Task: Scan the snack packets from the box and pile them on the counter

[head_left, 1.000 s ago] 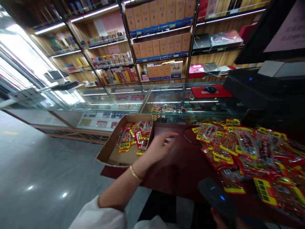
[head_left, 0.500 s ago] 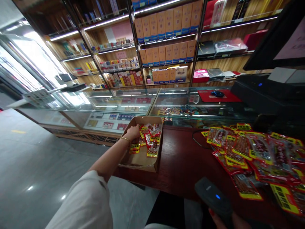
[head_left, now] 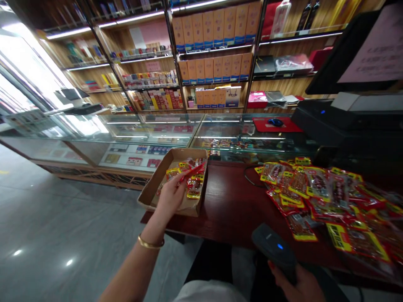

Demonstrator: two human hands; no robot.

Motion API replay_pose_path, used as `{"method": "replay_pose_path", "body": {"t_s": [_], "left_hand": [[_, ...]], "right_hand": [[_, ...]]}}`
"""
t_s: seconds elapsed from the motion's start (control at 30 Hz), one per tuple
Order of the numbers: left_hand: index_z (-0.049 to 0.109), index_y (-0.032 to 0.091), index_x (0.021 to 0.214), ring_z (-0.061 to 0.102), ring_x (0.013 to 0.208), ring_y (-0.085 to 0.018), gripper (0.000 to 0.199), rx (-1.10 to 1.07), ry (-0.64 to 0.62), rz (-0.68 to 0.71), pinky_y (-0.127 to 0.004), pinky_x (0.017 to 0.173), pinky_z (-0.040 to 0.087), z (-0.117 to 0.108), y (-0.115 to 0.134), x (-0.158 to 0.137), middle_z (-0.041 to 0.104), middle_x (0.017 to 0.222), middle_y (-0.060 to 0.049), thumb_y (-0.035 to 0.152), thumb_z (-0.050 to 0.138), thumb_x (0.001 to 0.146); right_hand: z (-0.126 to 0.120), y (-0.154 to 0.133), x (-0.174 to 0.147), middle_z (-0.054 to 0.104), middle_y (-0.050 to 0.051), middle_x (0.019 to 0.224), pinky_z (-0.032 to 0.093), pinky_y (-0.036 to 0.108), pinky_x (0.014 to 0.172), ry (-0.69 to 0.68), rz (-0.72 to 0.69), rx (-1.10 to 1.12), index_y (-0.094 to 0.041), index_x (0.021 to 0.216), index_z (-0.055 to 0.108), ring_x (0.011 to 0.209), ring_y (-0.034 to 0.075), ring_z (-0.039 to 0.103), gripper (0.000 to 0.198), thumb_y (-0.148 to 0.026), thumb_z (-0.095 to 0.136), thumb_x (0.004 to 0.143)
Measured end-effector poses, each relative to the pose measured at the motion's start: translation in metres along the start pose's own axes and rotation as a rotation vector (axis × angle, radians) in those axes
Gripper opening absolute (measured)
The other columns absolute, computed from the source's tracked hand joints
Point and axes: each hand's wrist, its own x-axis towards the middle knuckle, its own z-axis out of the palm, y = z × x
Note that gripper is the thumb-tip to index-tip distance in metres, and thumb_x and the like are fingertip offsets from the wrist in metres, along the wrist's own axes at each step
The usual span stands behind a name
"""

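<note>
My left hand point(head_left: 171, 193), with a gold bangle at its wrist, is closed on a red snack packet point(head_left: 192, 172) seen edge-on above an open cardboard box point(head_left: 147, 191). Several red and yellow snack packets point(head_left: 193, 193) lie inside that box, at the table's left end. Low on the right, my right hand point(head_left: 294, 283) grips a dark barcode scanner point(head_left: 273, 247) with a lit blue light, its head tilted up and leftward. A big heap of similar snack packets point(head_left: 317, 184) spreads over the right side of the dark red table point(head_left: 228, 209).
Behind the table stands a glass display counter point(head_left: 154, 126) with goods inside. A mouse point(head_left: 276, 122) rests on a red mat point(head_left: 291, 125) there. A monitor point(head_left: 355, 54) and black machine point(head_left: 333, 126) stand at right. Shelves of orange boxes point(head_left: 217, 69) line the wall.
My left hand has come up out of the box and closer to me, now with a packet in its fingers. The right hand still holds the scanner. The whole view has shifted slightly.
</note>
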Motion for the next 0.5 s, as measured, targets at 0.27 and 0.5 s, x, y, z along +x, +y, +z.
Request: {"method": "replay_pose_path", "body": {"t_s": [0.27,0.5], "left_hand": [[0.069,0.029,0.133,0.066,0.101,-0.024,0.050,-0.236,-0.187,0.117,-0.038,0.099,0.052,0.131,0.036,-0.053,0.069,0.114,-0.010,0.013,0.048,0.090],[0.070,0.020,0.130,0.058,0.116,-0.027,0.054,-0.391,-0.265,0.036,-0.042,0.111,0.043,0.176,0.013,-0.059,0.058,0.121,-0.012,0.012,0.062,0.077]], "right_hand": [[0.007,-0.034,-0.008,0.074,0.005,0.062,0.057,0.031,0.067,0.154,-0.139,0.084,-0.021,0.081,0.076,0.057,0.024,0.070,0.039,-0.058,0.063,0.086],[0.004,-0.039,-0.014,0.075,0.006,0.065,0.056,0.032,0.068,0.134,-0.152,0.106,-0.019,0.085,0.075,0.062,0.024,0.071,0.040,-0.057,0.063,0.089]]}}
